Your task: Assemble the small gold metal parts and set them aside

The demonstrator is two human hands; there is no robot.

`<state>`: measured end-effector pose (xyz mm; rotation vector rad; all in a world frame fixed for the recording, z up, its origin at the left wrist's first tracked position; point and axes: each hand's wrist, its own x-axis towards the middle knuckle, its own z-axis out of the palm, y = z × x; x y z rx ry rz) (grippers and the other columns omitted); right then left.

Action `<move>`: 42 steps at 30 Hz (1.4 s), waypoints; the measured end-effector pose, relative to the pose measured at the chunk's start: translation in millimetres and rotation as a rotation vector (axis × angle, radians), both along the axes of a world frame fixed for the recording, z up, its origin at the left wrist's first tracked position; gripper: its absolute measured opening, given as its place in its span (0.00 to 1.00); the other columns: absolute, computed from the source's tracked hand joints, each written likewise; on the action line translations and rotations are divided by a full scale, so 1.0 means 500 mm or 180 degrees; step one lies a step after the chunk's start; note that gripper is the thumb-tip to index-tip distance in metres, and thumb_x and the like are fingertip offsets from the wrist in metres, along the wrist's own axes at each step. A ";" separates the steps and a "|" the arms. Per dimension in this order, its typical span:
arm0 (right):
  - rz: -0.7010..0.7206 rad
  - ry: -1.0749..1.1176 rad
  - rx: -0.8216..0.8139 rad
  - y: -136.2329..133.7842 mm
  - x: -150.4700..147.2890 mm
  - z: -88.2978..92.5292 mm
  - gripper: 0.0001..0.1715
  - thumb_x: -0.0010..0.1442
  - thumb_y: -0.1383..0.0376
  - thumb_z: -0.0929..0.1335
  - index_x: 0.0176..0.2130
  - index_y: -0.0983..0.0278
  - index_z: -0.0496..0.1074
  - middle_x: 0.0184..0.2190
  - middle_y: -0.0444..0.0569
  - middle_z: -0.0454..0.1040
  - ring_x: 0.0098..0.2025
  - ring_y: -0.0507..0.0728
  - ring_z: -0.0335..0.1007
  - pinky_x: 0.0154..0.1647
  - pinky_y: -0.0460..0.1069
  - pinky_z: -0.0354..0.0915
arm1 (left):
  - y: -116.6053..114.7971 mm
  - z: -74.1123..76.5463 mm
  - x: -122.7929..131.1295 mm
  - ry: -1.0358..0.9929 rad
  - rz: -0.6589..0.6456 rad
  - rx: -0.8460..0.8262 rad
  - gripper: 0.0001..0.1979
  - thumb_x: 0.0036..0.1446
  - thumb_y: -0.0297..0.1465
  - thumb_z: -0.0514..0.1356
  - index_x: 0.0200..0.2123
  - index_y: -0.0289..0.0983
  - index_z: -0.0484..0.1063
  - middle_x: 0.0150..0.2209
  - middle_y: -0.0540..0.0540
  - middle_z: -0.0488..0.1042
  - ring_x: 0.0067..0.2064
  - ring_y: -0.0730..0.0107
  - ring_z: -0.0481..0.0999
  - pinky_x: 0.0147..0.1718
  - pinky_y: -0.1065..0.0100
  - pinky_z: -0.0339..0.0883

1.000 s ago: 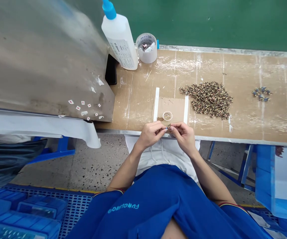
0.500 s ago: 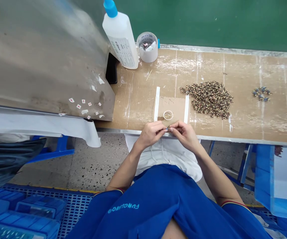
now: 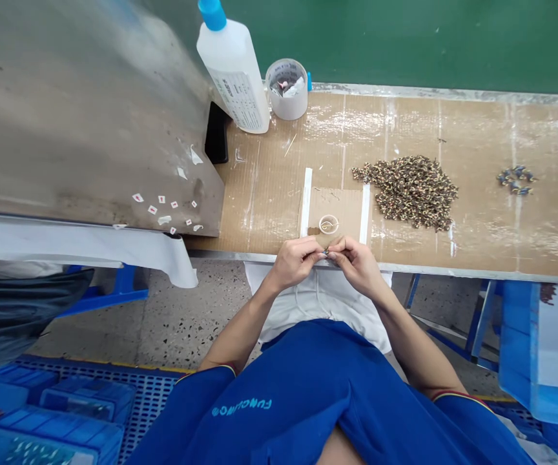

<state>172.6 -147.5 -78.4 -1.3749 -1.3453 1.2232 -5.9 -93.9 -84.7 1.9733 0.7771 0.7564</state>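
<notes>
My left hand (image 3: 299, 258) and my right hand (image 3: 355, 259) meet at the bench's front edge, fingertips pinched together. Between them is a tiny dark piece (image 3: 326, 251) with a bluish tint, mostly covered by the fingers; its kind is too small to tell. Just beyond the fingertips, a small round clear dish (image 3: 329, 225) with thin yellowish strands in it rests on a cardboard pad (image 3: 340, 200) with white tape down both sides. To the right lies a large heap of small brown-and-gold pieces (image 3: 417, 194). Farther right, several blue-grey pieces (image 3: 516, 179) form a loose ring.
A white bottle with a blue cap (image 3: 235, 77) and a tape roll holding scraps (image 3: 287, 90) stand at the back left. A dark object (image 3: 217, 132) lies beside a metal panel (image 3: 163, 129) dotted with stickers. Blue bins (image 3: 521, 349) stand below the bench at right.
The camera view has shifted slightly. Both hands stay pinched together at the bench edge, with only a slight shift of the fingers around the tiny piece.
</notes>
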 end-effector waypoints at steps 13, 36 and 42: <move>-0.0048 -0.0034 0.0062 -0.005 -0.007 -0.008 0.15 0.65 0.55 0.67 0.31 0.60 0.67 0.30 0.46 0.74 0.30 0.54 0.70 0.32 0.50 0.66 | 0.001 0.001 -0.004 -0.0057 -0.0055 -0.0066 0.14 0.66 0.30 0.57 0.26 0.35 0.70 0.24 0.50 0.68 0.27 0.73 0.67 0.28 0.71 0.58; 0.0150 0.0040 0.0241 -0.001 0.001 -0.016 0.10 0.65 0.63 0.66 0.31 0.61 0.67 0.29 0.45 0.73 0.30 0.54 0.68 0.31 0.48 0.62 | 0.004 -0.003 -0.007 0.0309 -0.0161 0.0171 0.18 0.69 0.34 0.53 0.26 0.35 0.70 0.25 0.48 0.70 0.27 0.71 0.68 0.29 0.70 0.60; 0.0184 0.0030 0.0201 0.003 0.005 -0.015 0.11 0.64 0.62 0.67 0.30 0.61 0.67 0.28 0.45 0.73 0.30 0.54 0.69 0.32 0.49 0.62 | 0.004 -0.004 -0.008 0.0345 -0.0209 0.0290 0.18 0.70 0.34 0.52 0.26 0.36 0.68 0.25 0.48 0.69 0.27 0.71 0.68 0.28 0.70 0.60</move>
